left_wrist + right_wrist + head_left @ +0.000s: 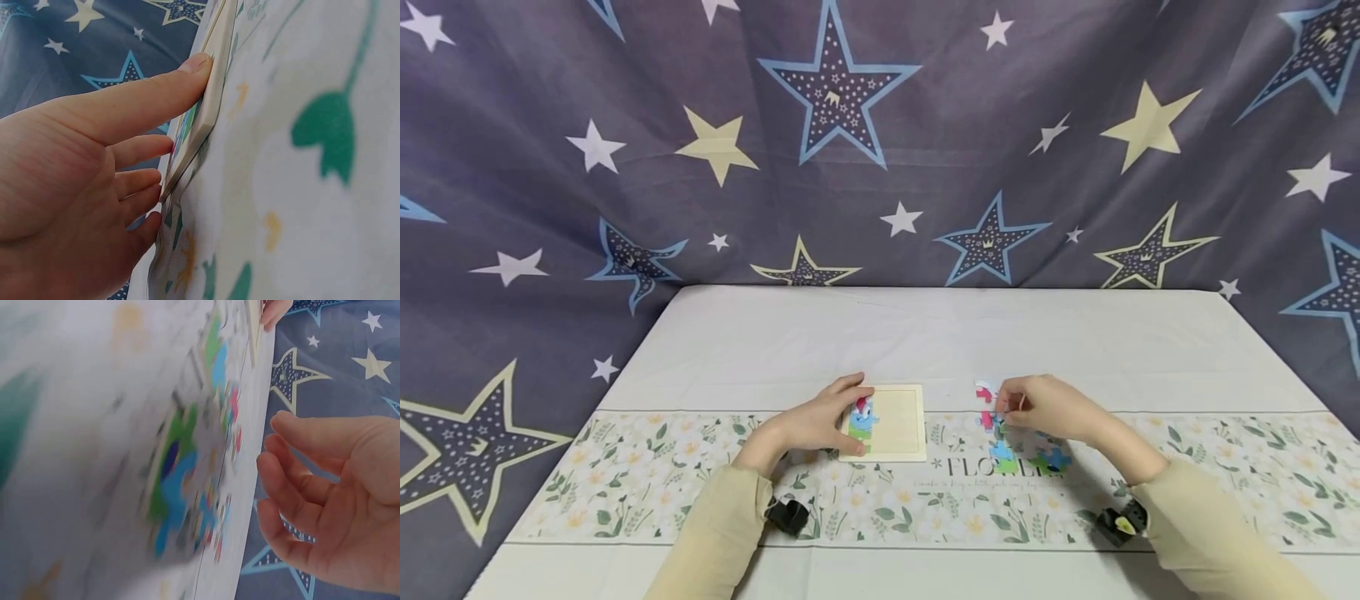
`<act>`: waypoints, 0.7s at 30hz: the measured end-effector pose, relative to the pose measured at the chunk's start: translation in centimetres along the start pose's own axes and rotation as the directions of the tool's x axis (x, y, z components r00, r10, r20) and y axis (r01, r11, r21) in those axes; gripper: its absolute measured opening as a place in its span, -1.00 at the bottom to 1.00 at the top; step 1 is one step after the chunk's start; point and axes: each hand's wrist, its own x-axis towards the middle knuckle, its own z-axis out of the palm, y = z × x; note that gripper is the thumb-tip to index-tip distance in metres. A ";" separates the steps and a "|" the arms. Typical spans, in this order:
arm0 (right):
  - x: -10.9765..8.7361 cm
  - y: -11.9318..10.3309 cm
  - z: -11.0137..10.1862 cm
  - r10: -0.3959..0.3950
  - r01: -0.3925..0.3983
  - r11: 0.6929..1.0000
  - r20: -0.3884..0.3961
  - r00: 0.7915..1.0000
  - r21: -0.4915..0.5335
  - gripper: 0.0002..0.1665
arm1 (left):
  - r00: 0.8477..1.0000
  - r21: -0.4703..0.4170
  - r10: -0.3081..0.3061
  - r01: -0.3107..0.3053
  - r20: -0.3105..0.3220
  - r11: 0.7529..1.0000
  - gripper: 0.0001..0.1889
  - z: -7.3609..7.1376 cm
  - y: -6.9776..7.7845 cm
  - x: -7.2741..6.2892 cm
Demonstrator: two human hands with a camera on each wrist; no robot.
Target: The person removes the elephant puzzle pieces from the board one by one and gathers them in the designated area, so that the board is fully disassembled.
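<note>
A square wooden puzzle tray (898, 423) lies on the table, its left strip filled with printed pieces (862, 417) showing a blue cartoon figure in a red cap. My left hand (820, 417) rests on the tray's left side, fingers spread; in the left wrist view the thumb (197, 65) presses the near rim. To the right, my right hand (1048, 407) is over loose jigsaw pieces (1002, 457). Its fingers are loosely bent and nothing shows between thumb and fingertips in the right wrist view, where a green and blue jigsaw piece (175, 487) lies below.
More loose pieces lie around the right hand, among them a pink one (985, 392) and a green and blue one (1054, 460). A floral runner (925, 517) crosses the white table (1075, 333). A star-patterned curtain (880, 192) hangs behind.
</note>
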 end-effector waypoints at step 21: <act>6.4 -4.5 2.9 -0.075 0.076 0.997 -0.032 0.997 0.022 -0.93 | 0.998 -0.025 -0.044 0.043 -0.035 0.999 0.04 0.1 -0.1 -0.2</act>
